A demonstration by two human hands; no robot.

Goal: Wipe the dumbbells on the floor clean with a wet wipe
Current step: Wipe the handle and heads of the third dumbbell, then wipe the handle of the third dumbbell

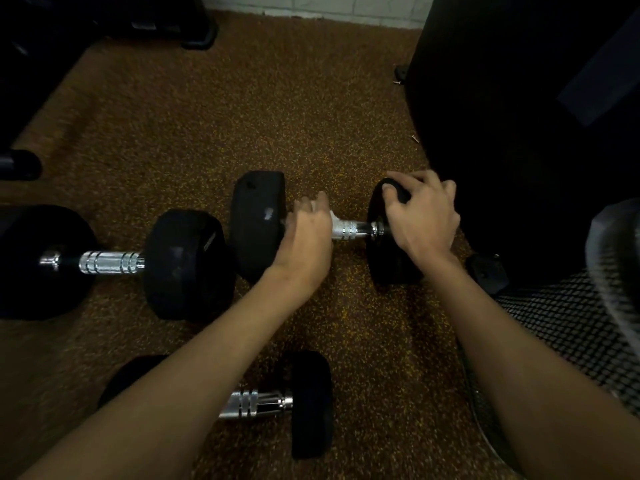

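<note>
Your left hand (306, 233) wraps the dumbbell (349, 229) bar, maybe with a white wipe (333, 216) under your fingers. Your right hand (424, 213) grips its end weight.

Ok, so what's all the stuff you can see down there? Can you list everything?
dumbbells: three, black ends with shiny silver handles; middle dumbbell under the hands, left dumbbell beside it, near dumbbell closest to the camera.
wet wipe: one, white, wrapped on the middle dumbbell's handle.
floor: brown with yellow specks, under everything.
wall: pale bricks, far edge.
dark equipment: big, black, on the right; too dark to name.
small screws: two or so, on the floor beside the dark equipment.
left hand: gripping the wipe on the handle.
right hand: holding the dumbbell's right end.
</note>
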